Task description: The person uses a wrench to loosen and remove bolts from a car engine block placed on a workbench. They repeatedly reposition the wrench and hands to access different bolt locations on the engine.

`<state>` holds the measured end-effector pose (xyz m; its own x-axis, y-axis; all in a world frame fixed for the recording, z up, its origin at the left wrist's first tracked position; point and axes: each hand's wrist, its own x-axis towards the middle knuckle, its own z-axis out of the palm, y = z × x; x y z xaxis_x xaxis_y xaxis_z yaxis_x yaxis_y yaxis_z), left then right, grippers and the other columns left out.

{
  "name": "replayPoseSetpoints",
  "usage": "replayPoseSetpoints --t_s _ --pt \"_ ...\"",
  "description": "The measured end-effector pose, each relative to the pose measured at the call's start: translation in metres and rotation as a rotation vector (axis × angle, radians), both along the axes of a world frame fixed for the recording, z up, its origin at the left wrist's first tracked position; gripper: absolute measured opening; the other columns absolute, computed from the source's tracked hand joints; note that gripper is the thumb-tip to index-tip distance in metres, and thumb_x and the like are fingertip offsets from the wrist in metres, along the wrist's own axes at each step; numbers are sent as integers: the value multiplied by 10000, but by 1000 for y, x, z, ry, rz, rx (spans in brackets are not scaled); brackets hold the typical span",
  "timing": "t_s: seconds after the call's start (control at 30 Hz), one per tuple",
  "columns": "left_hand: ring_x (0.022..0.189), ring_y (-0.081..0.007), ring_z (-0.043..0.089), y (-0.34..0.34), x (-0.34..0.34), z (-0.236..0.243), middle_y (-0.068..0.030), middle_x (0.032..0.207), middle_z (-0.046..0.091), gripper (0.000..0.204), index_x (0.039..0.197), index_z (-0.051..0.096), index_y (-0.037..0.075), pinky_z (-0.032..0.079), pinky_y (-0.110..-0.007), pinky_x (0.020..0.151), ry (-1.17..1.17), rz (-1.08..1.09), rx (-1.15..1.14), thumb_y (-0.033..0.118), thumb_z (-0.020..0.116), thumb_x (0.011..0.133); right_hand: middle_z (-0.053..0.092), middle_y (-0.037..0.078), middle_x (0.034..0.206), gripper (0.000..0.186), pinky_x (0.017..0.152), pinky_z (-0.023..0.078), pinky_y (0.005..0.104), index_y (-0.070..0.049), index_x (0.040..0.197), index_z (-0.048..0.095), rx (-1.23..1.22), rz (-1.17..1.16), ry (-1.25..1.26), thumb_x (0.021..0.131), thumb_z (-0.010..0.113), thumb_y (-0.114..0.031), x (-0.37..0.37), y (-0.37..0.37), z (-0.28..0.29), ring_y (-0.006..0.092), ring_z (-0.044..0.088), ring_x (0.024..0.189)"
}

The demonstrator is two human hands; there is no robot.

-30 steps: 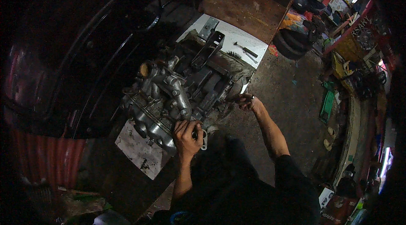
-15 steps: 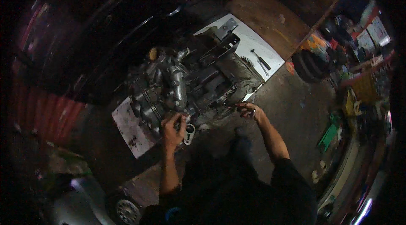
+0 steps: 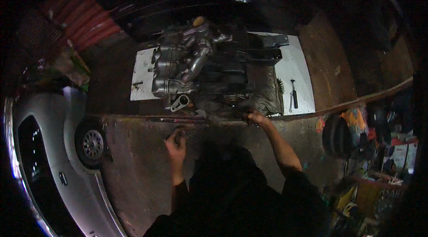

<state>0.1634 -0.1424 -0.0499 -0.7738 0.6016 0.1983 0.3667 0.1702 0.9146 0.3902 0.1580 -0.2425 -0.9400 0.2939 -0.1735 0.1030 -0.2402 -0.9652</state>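
Note:
A grimy metal engine (image 3: 223, 72) with silvery manifold pipes rests on a white board (image 3: 301, 76) on the bench. At its near left corner a pale metal bracket (image 3: 180, 103) with a round hole sticks out. My left hand (image 3: 176, 144) is off the engine, in front of the bench edge, its fingers curled together round something too dark to name. At the engine's near right side is my right hand (image 3: 257, 118), fingers closed; whatever they grip is lost in shadow. A dark-handled tool (image 3: 294, 96) lies on the board, right of the engine.
On the left stands a silver car (image 3: 58, 148) with its wheel (image 3: 91, 143) near the bench. A tyre (image 3: 335, 135) and piled clutter are at the right. Red corrugated sheeting (image 3: 84, 16) rises at the far left. The light is dim.
My view has swung round, so the engine and board now lie level and more of the car shows. My left hand has come away from the bracket toward me; the right stays by the engine.

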Motion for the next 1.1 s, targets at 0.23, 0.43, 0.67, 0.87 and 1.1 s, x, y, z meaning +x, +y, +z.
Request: replayPoseSetpoints --t_s 0.23,0.43,0.67,0.87,1.1 --pt "720 -232 600 -24 40 -24 -114 778 629 131 913 621 9 464 -324 684 -86 0 -45 16 577 790 479 136 1238 769 752 470 366 10 1320 332 152 28 -28 756 646 -407 0 5 -19 268 542 917" --pt "728 -269 620 -38 62 -17 -134 784 637 130 884 631 11 468 -341 683 4 59 -149 75 590 778 523 214 1011 446 812 439 421 25 1062 513 988 65 -330 733 621 -256 -7 -4 -20 388 507 931" --pt "778 -286 633 -72 92 -49 -141 825 647 120 857 644 18 473 -346 697 -83 17 -178 98 604 776 542 207 992 313 795 459 438 4 984 543 1326 218 -585 746 601 -190 -21 -14 16 363 528 949" --pt "783 -288 634 -78 107 -28 -134 837 653 118 858 644 18 476 -340 677 -51 -14 -237 89 609 770 611 172 856 197 711 513 405 -28 934 594 1501 132 -672 784 522 -134 -26 -33 69 317 616 814" --pt "759 -266 645 -65 117 -18 -153 837 655 139 875 636 -5 484 -295 648 74 125 -330 54 576 764 623 170 792 219 669 514 427 -58 828 637 1496 83 -630 697 660 -232 -17 -15 46 325 630 757"
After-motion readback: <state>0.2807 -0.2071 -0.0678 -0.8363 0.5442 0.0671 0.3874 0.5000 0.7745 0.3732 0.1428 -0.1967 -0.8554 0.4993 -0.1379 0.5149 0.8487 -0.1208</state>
